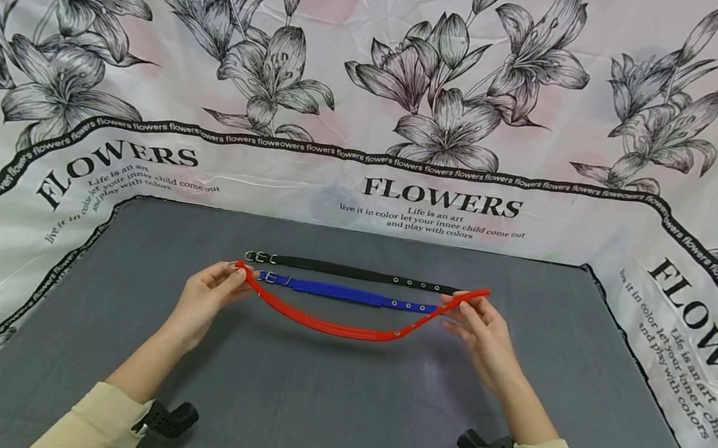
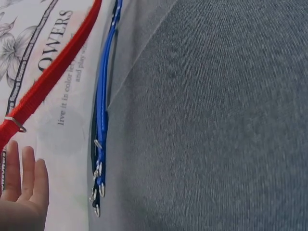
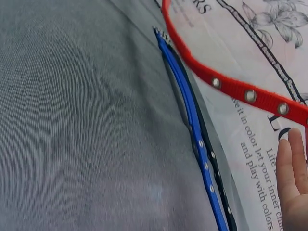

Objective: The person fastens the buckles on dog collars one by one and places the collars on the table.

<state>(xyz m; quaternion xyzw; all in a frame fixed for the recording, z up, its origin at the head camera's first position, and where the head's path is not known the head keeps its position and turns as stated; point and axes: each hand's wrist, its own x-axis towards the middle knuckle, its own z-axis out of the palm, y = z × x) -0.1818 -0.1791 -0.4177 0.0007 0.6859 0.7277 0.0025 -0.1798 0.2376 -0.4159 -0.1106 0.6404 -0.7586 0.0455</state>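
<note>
A red collar strap (image 1: 344, 327) hangs in a sagging arc above the grey table (image 1: 331, 419). My left hand (image 1: 211, 294) pinches its buckle end and my right hand (image 1: 480, 331) pinches its eyelet end. In the left wrist view the red strap (image 2: 53, 67) runs up past my fingers (image 2: 24, 178). In the right wrist view the red strap (image 3: 226, 79) shows metal eyelets near my fingertips (image 3: 291, 168). Behind it a blue collar (image 1: 345, 293) and a black collar (image 1: 352, 273) lie flat and parallel on the table, buckles to the left.
A flower-printed cloth (image 1: 376, 104) with the word FLOWERS walls the table at the back and both sides. Black wrist camera mounts (image 1: 169, 418) sit at my sleeves. Bare grey surface lies between my arms and the collars.
</note>
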